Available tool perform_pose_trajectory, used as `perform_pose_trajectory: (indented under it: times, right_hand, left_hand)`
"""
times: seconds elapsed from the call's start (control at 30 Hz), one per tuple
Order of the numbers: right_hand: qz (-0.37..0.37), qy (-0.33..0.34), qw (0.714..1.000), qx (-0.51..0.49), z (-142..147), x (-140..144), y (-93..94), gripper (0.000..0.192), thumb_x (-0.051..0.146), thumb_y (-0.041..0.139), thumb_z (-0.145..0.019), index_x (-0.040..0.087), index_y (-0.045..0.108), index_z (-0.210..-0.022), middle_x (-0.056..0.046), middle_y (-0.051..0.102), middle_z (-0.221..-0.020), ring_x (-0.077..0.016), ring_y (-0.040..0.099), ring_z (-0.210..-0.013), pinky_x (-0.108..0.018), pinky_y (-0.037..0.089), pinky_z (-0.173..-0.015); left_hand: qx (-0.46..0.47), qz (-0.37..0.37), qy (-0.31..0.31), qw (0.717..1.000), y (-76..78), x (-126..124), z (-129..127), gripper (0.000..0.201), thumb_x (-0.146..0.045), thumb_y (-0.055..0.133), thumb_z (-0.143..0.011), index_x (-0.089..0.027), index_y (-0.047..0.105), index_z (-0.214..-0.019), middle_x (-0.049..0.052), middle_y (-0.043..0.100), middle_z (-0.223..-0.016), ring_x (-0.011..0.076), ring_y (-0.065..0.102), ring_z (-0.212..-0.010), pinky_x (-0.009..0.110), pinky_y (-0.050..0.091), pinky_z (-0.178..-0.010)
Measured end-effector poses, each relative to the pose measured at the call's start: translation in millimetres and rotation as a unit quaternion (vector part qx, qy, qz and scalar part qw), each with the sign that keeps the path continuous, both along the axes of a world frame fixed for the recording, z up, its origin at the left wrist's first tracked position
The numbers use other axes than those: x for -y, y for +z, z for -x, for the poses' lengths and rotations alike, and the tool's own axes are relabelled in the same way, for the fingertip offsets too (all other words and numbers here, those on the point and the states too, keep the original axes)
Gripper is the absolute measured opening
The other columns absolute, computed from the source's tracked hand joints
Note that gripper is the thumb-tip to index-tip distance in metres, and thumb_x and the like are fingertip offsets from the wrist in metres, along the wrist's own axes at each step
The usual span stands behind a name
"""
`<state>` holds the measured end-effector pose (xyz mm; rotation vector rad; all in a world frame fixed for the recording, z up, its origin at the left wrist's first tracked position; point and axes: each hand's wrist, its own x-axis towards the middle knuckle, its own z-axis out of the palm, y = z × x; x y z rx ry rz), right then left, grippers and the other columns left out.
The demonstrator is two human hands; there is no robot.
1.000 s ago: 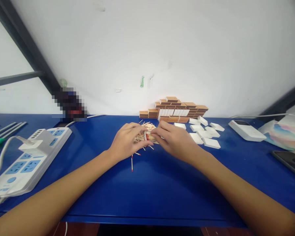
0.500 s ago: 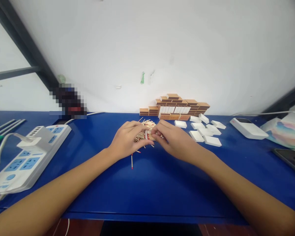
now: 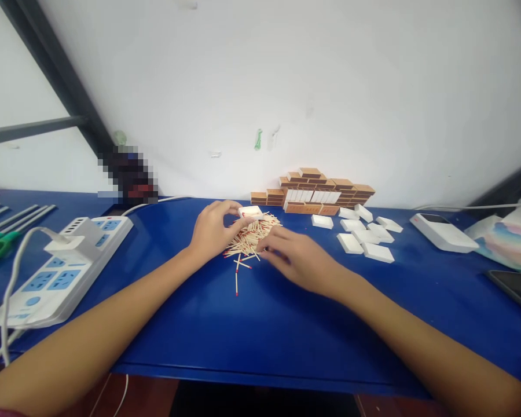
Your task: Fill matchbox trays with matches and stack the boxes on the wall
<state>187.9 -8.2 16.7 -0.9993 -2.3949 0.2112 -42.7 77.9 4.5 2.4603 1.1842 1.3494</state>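
Note:
Between the thumb and fingers of my left hand (image 3: 212, 230) is a small white matchbox tray (image 3: 250, 212) with some matches lying in it. The tray is raised over the back left of a heap of red-tipped matches (image 3: 252, 238). My right hand (image 3: 303, 258) is at the heap's right edge, fingers curled and thumb drawn in toward them; what they pinch, if anything, is too small to make out. A few loose matches (image 3: 237, 282) lie on the blue table in front of the heap.
Brown matchboxes (image 3: 310, 207) are stacked against the wall. Several white trays (image 3: 351, 243) lie scattered at right, near a white device (image 3: 447, 234), a tissue pack (image 3: 503, 243) and a phone (image 3: 518, 288). At left are a power strip (image 3: 39, 298) and green-handled scissors (image 3: 0, 249).
My left hand has lifted the tray up and away from me, so its inside shows. My right hand has come away from the tray, down to the heap's right edge.

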Motion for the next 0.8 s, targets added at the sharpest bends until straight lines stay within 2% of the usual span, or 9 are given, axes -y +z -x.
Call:
perform_pose_trajectory:
  times: [0.13, 0.23, 0.4, 0.53, 0.67, 0.8]
  right_hand:
    - [0.036, 0.051, 0.998, 0.025, 27, 15, -7.1, 0.021, 0.017, 0.053, -0.106, 0.022, 0.068, -0.119, -0.008, 0.064, -0.112, -0.0185, 0.062, -0.094, -0.033, 0.052, -0.083]
    - [0.049, 0.092, 0.994, 0.042, 38, 18, -8.2, 0.021, 0.015, 0.055, -0.105, 0.023, 0.068, -0.119, -0.008, 0.061, -0.116, -0.0178, 0.061, -0.096, -0.032, 0.053, -0.084]
    - [0.081, 0.083, 0.992, 0.052, 39, 14, -7.2, 0.010, 0.019, 0.058, -0.105, 0.021, 0.067, -0.108, -0.007, 0.060, -0.110, -0.0174, 0.060, -0.095, -0.032, 0.053, -0.085]
    - [0.094, 0.079, 0.989, 0.079, 37, 15, -6.7, 0.010, 0.021, 0.056, -0.107, 0.020, 0.066, -0.103, -0.006, 0.059, -0.109, -0.0176, 0.060, -0.094, -0.031, 0.052, -0.081]
    - [0.064, 0.064, 0.992, 0.093, 33, 9, -8.0, 0.012, 0.019, 0.052, -0.108, 0.019, 0.063, -0.102, -0.007, 0.062, -0.109, -0.0187, 0.061, -0.094, -0.032, 0.052, -0.081]
    - [-0.026, 0.025, 0.997, 0.064, 27, -8, -12.3, 0.015, 0.019, 0.048, -0.109, 0.018, 0.061, -0.102, -0.009, 0.063, -0.108, -0.0191, 0.061, -0.093, -0.035, 0.053, -0.082]
  left_hand:
    - [-0.029, -0.025, -0.006, 0.999, -3.4, 0, 0, 0.027, -0.043, 0.081, -0.090, -0.023, 0.069, -0.106, 0.002, 0.080, -0.097, 0.0243, 0.073, -0.095, 0.042, 0.055, -0.087]
    - [-0.038, -0.037, -0.011, 0.999, -3.9, 1, -1, 0.027, -0.044, 0.078, -0.092, -0.023, 0.069, -0.108, 0.003, 0.080, -0.098, 0.0247, 0.073, -0.096, 0.043, 0.054, -0.087]
    - [-0.037, -0.042, -0.015, 0.998, -1.7, 3, -1, 0.028, -0.047, 0.076, -0.094, -0.023, 0.069, -0.107, 0.003, 0.080, -0.098, 0.0244, 0.072, -0.097, 0.042, 0.053, -0.088]
    - [-0.042, -0.040, -0.012, 0.998, -1.3, 4, -2, 0.030, -0.050, 0.075, -0.094, -0.023, 0.069, -0.106, 0.003, 0.080, -0.099, 0.0243, 0.072, -0.097, 0.043, 0.052, -0.087]
    - [-0.046, -0.044, -0.008, 0.998, -2.6, 5, -3, 0.031, -0.050, 0.075, -0.094, -0.022, 0.070, -0.107, 0.004, 0.080, -0.100, 0.0248, 0.072, -0.098, 0.043, 0.052, -0.088]
    - [-0.040, -0.051, -0.008, 0.998, -3.9, 3, -2, 0.028, -0.045, 0.076, -0.094, -0.022, 0.069, -0.109, 0.004, 0.079, -0.101, 0.0247, 0.072, -0.098, 0.043, 0.052, -0.089]
